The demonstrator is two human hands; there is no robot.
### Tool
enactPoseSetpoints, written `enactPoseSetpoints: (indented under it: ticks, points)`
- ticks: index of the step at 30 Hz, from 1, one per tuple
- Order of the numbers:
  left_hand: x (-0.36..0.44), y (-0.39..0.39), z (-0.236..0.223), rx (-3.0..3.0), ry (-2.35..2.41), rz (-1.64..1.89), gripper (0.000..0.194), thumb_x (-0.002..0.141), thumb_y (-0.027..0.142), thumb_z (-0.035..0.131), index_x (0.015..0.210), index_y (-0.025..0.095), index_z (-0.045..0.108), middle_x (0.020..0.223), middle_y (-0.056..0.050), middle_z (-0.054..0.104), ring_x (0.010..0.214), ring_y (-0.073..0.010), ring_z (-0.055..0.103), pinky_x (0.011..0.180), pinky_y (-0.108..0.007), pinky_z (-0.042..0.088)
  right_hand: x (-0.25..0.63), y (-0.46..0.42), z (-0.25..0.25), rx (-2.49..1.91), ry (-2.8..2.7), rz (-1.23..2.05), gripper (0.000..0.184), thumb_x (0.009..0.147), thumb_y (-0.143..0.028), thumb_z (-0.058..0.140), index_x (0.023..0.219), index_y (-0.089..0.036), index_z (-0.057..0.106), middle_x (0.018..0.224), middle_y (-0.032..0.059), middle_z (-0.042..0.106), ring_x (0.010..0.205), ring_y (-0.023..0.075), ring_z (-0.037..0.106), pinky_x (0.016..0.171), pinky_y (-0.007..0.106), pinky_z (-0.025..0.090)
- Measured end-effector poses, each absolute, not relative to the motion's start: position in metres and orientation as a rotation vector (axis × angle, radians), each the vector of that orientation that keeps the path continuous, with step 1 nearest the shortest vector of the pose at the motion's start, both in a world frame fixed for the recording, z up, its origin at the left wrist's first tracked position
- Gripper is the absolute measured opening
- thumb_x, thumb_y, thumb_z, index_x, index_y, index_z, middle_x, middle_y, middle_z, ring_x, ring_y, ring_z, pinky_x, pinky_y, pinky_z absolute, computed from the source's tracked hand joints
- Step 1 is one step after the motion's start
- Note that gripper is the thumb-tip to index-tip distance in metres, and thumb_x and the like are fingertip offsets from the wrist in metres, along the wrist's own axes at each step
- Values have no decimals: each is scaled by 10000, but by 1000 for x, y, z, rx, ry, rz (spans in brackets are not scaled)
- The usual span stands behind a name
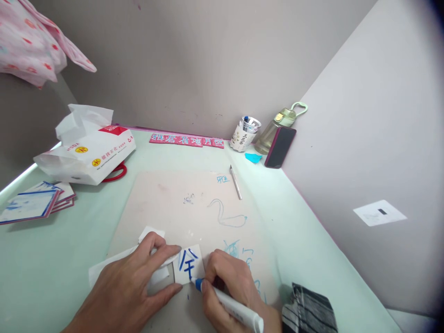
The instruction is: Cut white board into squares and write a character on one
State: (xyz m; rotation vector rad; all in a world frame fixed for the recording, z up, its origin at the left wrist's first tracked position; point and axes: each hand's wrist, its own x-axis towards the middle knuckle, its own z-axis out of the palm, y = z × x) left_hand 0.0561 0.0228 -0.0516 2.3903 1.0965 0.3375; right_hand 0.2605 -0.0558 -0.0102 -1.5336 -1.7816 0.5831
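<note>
A small white square card [198, 273] lies on the drawing board [156, 194], marked with dark blue strokes of a Chinese character. My left hand [135, 277] holds the card's left edge, index finger at its upper corner and thumb near its lower corner. White tissue paper [114, 261] lies beneath this hand, and part of it shows between the fingers. In my right hand [229, 280] a white marker [239, 309] with a blue tip end is gripped between thumb and fingers. Its point meets the card at the bottom of the central stroke.
A craft knife [236, 182] rests at the board's upper right. Behind stand a pen jar [243, 136], a bottle [270, 134] and a leaning phone [280, 148]. Red character tiles [187, 140] line the wall. To the left are a tissue pack [93, 157], red-handled scissors [118, 173] and stacked cards [31, 203].
</note>
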Motion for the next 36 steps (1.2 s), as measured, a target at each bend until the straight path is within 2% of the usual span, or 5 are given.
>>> enactPoseSetpoints:
  ticks: [15,21,26,36]
  points:
    - [52,25,-51,2384,1073,246,357,883,474,618,1227,386,573,1143,4,576,814,-170,691,697,-254,555,261,-50,-19,-1351,-1838,496,180,783,-105,444,728,-237,335,620,-55,424,523,88,426,502,210,314]
    - [52,24,-50,2379,1076,239,343,890,479,603,1219,388,573,1133,9,567,813,-168,692,689,-247,547,260,-53,-12,-1457,-1873,572,174,809,-136,441,724,-235,326,633,-46,443,544,101,444,522,220,346]
    - [51,25,-52,2397,1077,245,354,891,486,599,1233,400,568,1145,13,561,799,-161,694,670,-241,539,261,-59,-7,-1611,-1782,511,193,852,-131,430,725,-236,329,641,-43,453,569,118,465,551,243,372]
    - [53,25,-50,2381,1082,238,362,886,500,600,1234,401,585,1149,11,579,816,-176,699,690,-257,557,271,-59,-16,-1536,-1747,457,177,858,-136,443,737,-245,372,643,-30,528,541,139,507,491,266,373]
